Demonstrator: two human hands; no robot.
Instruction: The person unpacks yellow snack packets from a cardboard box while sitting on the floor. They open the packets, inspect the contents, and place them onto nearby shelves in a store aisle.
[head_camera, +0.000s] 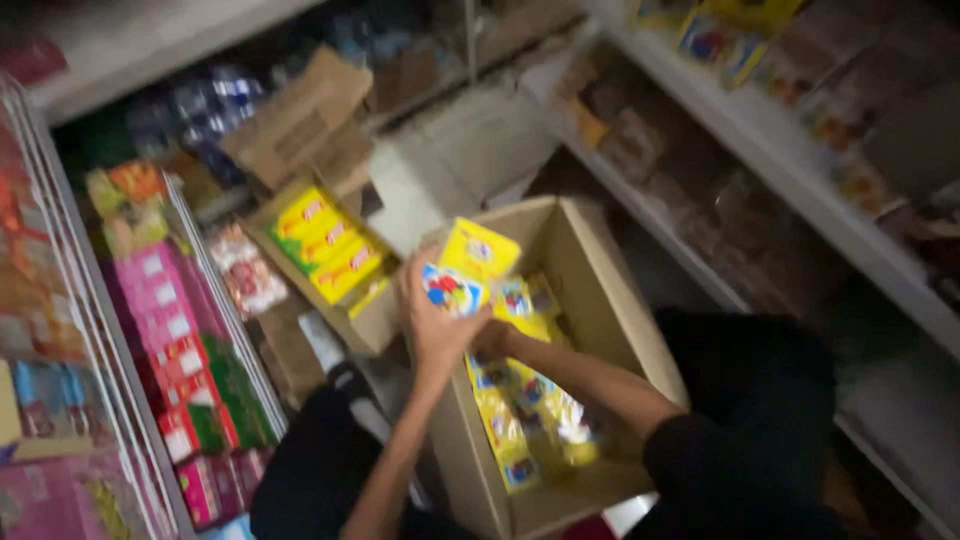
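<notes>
Two hands meet over an open brown cardboard box (590, 290): the left hand (435, 320) grips blurry yellow packets (478, 252); the right hand (492, 340) is half hidden, grip unclear.

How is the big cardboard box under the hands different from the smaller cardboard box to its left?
The big box is deeper, with tall plain walls; the small box is shallow. The big box holds yellow packets lying loose, while the small box holds yellow packs in neat rows. The left hand lifts packets over the big box; no hand touches the small box. Both are open brown cardboard.
</notes>
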